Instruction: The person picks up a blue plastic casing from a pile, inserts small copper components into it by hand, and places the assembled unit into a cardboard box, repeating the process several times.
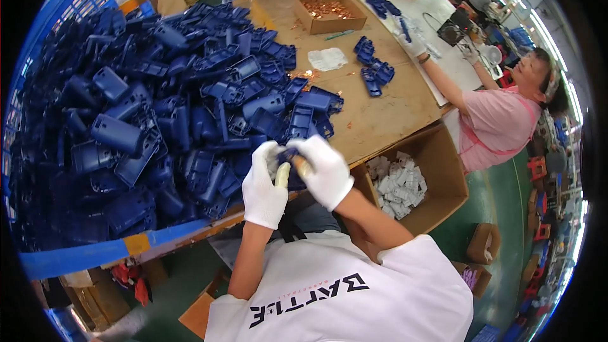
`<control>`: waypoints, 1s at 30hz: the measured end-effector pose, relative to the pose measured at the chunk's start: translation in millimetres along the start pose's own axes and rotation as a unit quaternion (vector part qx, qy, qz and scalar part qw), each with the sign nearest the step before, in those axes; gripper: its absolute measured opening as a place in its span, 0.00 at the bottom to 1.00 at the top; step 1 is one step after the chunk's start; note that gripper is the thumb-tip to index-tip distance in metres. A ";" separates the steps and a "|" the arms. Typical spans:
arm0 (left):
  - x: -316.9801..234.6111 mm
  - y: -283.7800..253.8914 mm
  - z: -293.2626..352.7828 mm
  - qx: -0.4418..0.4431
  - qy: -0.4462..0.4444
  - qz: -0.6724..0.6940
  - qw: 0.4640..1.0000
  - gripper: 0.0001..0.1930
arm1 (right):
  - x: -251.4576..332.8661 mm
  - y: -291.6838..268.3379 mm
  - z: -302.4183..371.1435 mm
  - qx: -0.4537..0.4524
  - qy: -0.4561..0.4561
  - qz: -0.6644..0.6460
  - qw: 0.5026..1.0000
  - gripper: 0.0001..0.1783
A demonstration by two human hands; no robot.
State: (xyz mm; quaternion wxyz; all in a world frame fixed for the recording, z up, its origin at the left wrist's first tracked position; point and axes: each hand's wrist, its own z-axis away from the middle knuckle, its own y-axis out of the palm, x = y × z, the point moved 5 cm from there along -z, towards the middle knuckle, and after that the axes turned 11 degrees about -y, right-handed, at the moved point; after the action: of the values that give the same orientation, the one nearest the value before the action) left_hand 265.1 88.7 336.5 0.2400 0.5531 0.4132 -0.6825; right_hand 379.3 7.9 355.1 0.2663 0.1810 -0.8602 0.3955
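A heap of dark-blue moulded plastic shells [117, 133] spreads beyond the hands. The white cloth shirt [411, 304] bears black lettering with a small red line. The white-gloved left hand [265, 187] and blurred white-gloved right hand [322, 171] curl their fingers closed on a small dark-blue plastic piece [289, 159] between their fingertips, its outline mostly hidden.

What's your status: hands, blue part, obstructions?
White-gloved left hand gripping dark-blue plastic part, mostly hidden. White-gloved right hand at it too, blurred. Heap of dark-blue plastic housings close on the left; nothing visibly blocking either hand.
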 end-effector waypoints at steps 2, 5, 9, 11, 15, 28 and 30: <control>-4.8 -1.3 1.5 0.010 0.024 0.031 0.999 0.30 | -57.2 -29.8 -24.3 -0.038 -0.008 0.074 0.996 0.14; -1.9 -4.9 8.3 -0.001 0.032 0.014 0.999 0.30 | -199.7 -94.5 -58.1 -0.091 0.112 0.238 0.961 0.14; 3.4 2.2 17.6 0.059 0.040 -0.056 0.996 0.20 | -328.9 -166.4 -76.4 -0.053 0.270 0.404 0.873 0.22; 13.8 -6.6 26.6 0.059 0.029 -0.044 0.997 0.18 | -280.3 -155.2 -94.2 -0.061 0.259 0.465 0.844 0.30; 31.4 -29.2 43.8 0.029 -0.029 -0.049 0.998 0.13 | -173.2 -77.7 -93.0 0.117 -0.052 0.216 0.968 0.28; 41.2 -19.2 48.7 0.065 0.017 -0.093 0.993 0.10 | -164.2 -37.6 -76.6 0.127 0.055 0.107 0.985 0.29; 40.6 -15.3 48.3 0.076 0.016 -0.095 0.992 0.10 | -164.7 -56.2 -72.5 0.052 0.065 0.065 0.994 0.30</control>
State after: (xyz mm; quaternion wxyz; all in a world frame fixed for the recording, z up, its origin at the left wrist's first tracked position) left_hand 215.1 62.2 304.6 0.1252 0.5384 0.4148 -0.7228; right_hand 562.0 45.9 328.4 0.2856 0.1120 -0.8293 0.4671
